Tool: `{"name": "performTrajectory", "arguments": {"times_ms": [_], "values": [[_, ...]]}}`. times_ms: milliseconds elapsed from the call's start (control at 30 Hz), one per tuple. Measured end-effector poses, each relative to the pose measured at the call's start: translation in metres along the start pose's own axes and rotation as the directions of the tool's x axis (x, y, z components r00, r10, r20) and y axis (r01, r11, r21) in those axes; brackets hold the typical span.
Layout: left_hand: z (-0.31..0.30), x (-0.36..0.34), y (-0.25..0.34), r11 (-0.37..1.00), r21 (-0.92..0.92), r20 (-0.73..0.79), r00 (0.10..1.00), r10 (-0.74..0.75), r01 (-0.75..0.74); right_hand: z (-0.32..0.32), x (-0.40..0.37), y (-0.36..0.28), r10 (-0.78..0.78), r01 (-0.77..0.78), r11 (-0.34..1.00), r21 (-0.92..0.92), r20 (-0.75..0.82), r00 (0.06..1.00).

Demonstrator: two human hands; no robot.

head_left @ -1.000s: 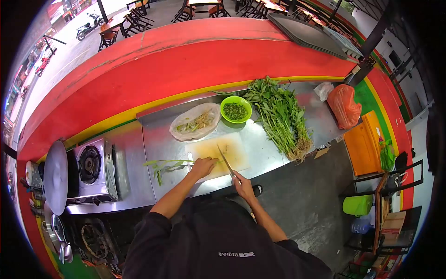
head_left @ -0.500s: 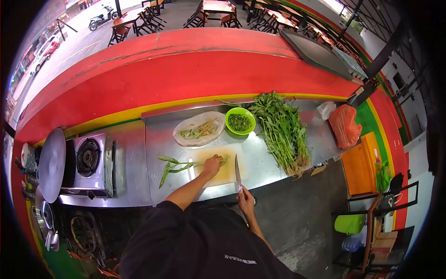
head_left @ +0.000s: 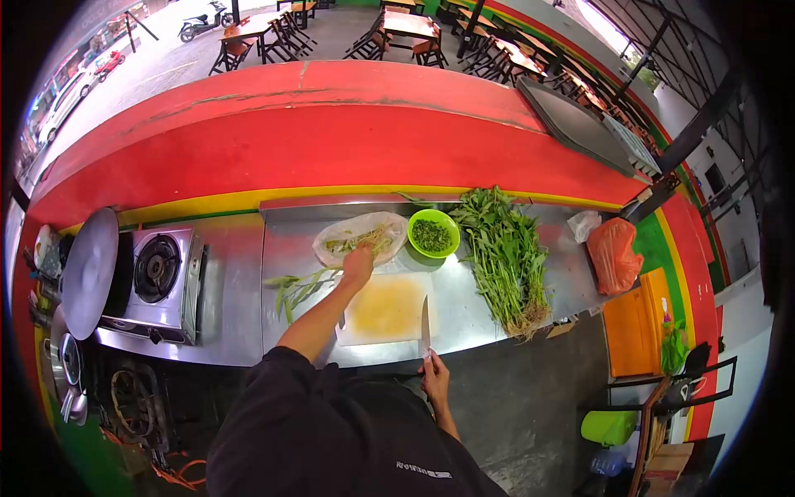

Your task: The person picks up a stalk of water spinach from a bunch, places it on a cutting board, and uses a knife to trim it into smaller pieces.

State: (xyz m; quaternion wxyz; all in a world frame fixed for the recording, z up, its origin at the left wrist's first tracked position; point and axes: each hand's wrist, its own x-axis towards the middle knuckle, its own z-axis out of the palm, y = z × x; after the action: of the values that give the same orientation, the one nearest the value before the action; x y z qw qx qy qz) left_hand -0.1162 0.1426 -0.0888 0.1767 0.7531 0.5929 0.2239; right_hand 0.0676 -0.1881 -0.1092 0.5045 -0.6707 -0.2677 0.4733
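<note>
My left hand (head_left: pixel 358 263) is at the near edge of a clear plastic bag (head_left: pixel 323 246) holding stem and root trimmings (head_left: pixel 348 243). Its fingers look pressed together; what they hold is too small to make out. Leafy stalks (head_left: pixel 296 290) lie left of my wrist, partly hidden by it. In my right hand (head_left: pixel 435 374) is the handle of a knife (head_left: pixel 426 323), its blade pointing away over the right edge of a yellow-stained cutting board (head_left: pixel 389 311). Chopped greens fill a green bowl (head_left: pixel 454 241) right of the bag.
A large bunch of leafy greens (head_left: pixel 505 257) lies right of the bowl. Farther right is an orange-red bag (head_left: pixel 614 257). A gas stove (head_left: pixel 157 277) and a round metal lid or pan (head_left: pixel 89 273) stand left. Behind the steel counter rises a red wall (head_left: pixel 331 141).
My left hand has moved from the board up and left to the plastic bag. The leafy stalks have shifted away from the board. The knife stays in my right hand, and the view has shifted slightly.
</note>
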Motion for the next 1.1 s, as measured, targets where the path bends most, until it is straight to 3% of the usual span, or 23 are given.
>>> {"name": "performTrajectory", "arguments": {"times_ms": [133, 200, 233, 267, 333, 400, 467, 533, 567, 600, 667, 733, 800, 833, 900, 933, 967, 1000, 1033, 1067, 1100], "values": [[-0.023, 0.008, 0.003, 0.999, 0.019, 0.049, 0.998, 0.044, -0.045, 0.005, 0.006, 0.0, -0.06, 0.061, 0.998, -0.005, 0.07, 0.996], [-0.025, 0.004, 0.004, 0.982, -0.061, 0.105, 0.977, 0.187, -0.181, 0.007, 0.008, -0.002, -0.04, 0.04, 0.999, 0.012, 0.075, 0.996], [-0.036, -0.001, 0.013, 0.982, -0.06, 0.101, 0.977, 0.186, -0.18, 0.007, 0.009, 0.0, -0.028, 0.027, 0.999, 0.023, 0.073, 0.997], [-0.057, -0.011, 0.031, 0.981, -0.102, 0.246, 0.951, 0.188, -0.168, 0.008, 0.008, 0.002, -0.013, 0.01, 0.999, 0.036, 0.072, 0.997], [-0.09, -0.034, 0.065, 0.977, -0.177, 0.521, 0.831, 0.194, -0.117, 0.008, 0.007, -0.002, 0.024, -0.03, 0.996, 0.081, 0.072, 0.997], [-0.087, -0.055, 0.07, 0.914, -0.233, 0.496, 0.768, 0.405, -0.332, 0.006, 0.009, -0.002, 0.063, -0.066, 0.989, 0.134, 0.032, 0.998], [-0.073, -0.07, 0.073, 0.907, -0.192, 0.557, 0.719, 0.415, -0.374, 0.004, 0.01, -0.005, 0.091, -0.096, 0.987, 0.13, 0.038, 0.995], [-0.049, -0.084, 0.07, 0.844, -0.205, 0.668, 0.559, 0.491, -0.496, 0.003, 0.015, -0.009, 0.171, -0.168, 0.948, 0.272, 0.012, 0.985], [-0.037, -0.096, 0.067, 0.778, -0.191, 0.645, 0.521, 0.56, -0.599, 0.002, 0.017, -0.014, 0.225, -0.216, 0.943, 0.253, -0.009, 0.974], [-0.024, -0.105, 0.061, 0.784, -0.196, 0.643, 0.527, 0.556, -0.589, 0.003, 0.02, -0.02, 0.231, -0.223, 0.944, 0.242, -0.006, 0.973], [0.005, -0.123, 0.045, 0.591, -0.223, 0.493, 0.433, 0.755, -0.775, 0.004, 0.024, -0.03, 0.223, -0.214, 0.951, 0.225, -0.015, 0.975], [0.022, -0.14, 0.037, 0.592, -0.14, 0.482, 0.468, 0.741, -0.794, 0.003, 0.032, -0.032, 0.219, -0.216, 0.955, 0.202, 0.009, 0.976], [0.025, -0.155, 0.035, 0.704, -0.155, 0.331, 0.635, 0.698, -0.693, -0.001, 0.038, -0.037, 0.135, -0.142, 0.978, 0.15, 0.055, 0.989], [0.027, -0.164, 0.039, 0.713, -0.158, 0.331, 0.643, 0.69, -0.683, -0.004, 0.042, -0.037, 0.137, -0.148, 0.977, 0.151, 0.081, 0.987], [0.032, -0.185, 0.049, 0.916, -0.12, 0.189, 0.897, 0.399, -0.382, -0.01, 0.053, -0.04, 0.128, -0.144, 0.982, 0.121, 0.133, 0.983], [0.033, -0.194, 0.053, 0.973, -0.118, 0.112, 0.971, 0.213, -0.2, -0.013, 0.059, -0.042, 0.117, -0.137, 0.985, 0.105, 0.178, 0.977], [0.032, -0.198, 0.053, 0.978, -0.192, 0.006, 0.997, 0.08, -0.077, -0.017, 0.063, -0.046, 0.121, -0.142, 0.986, 0.086, 0.219, 0.968], [0.032, -0.2, 0.053, 0.982, -0.183, -0.003, 0.999, 0.053, -0.053, -0.021, 0.069, -0.05, 0.128, -0.151, 0.986, 0.075, 0.246, 0.961], [0.035, -0.201, 0.051, 0.924, -0.309, 0.105, 0.973, -0.203, 0.226, -0.025, 0.076, -0.053, 0.131, -0.144, 0.989, 0.025, 0.283, 0.95], [0.037, -0.202, 0.051, 0.777, -0.401, 0.238, 0.874, -0.424, 0.486, -0.03, 0.084, -0.057, 0.135, -0.134, 0.991, -0.025, 0.319, 0.938], [0.04, -0.202, 0.05, 0.791, -0.357, 0.291, 0.863, -0.412, 0.498, -0.033, 0.09, -0.061, 0.125, -0.107, 0.992, -0.071, 0.337, 0.933]]}}
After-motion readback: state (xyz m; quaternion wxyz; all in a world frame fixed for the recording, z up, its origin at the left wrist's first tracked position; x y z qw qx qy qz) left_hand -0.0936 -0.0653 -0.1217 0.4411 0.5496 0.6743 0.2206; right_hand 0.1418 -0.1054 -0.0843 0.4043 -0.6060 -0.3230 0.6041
